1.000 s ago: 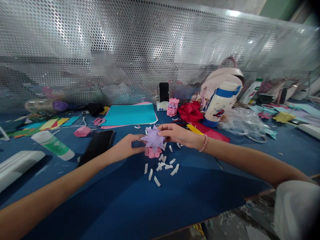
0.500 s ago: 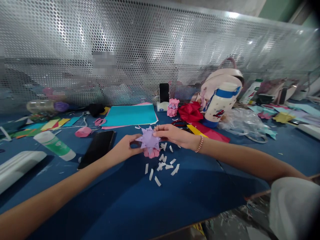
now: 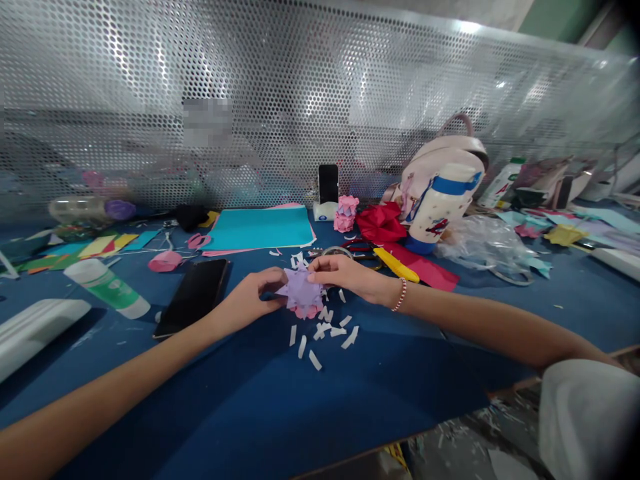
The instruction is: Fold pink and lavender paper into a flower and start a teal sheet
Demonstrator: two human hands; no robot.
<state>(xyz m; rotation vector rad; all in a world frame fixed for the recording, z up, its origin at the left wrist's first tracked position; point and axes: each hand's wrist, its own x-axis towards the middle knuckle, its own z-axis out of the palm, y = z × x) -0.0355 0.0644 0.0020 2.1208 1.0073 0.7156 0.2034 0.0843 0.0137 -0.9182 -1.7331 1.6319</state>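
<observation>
A spiky lilac paper star [image 3: 302,291] is held low over the blue table [image 3: 260,393], just above a pink paper piece [image 3: 309,311]. My left hand [image 3: 253,298] pinches the star's left side. My right hand [image 3: 340,273], with a bead bracelet at the wrist, grips its upper right points with the fingertips. Several small white paper strips [image 3: 323,333] lie scattered on the table just in front of the star.
A black phone [image 3: 193,288] and a green-labelled glue bottle [image 3: 107,288] lie to the left. Teal paper [image 3: 260,229], a pink folded piece [image 3: 345,213], red paper [image 3: 381,223], a white-and-blue bottle [image 3: 443,205] and yellow-handled scissors [image 3: 395,264] sit behind. A perforated metal screen [image 3: 300,100] bounds the back.
Both hands have lowered the lilac star toward the table, onto the pink piece. The right hand has drawn slightly nearer, uncovering the scissors behind it.
</observation>
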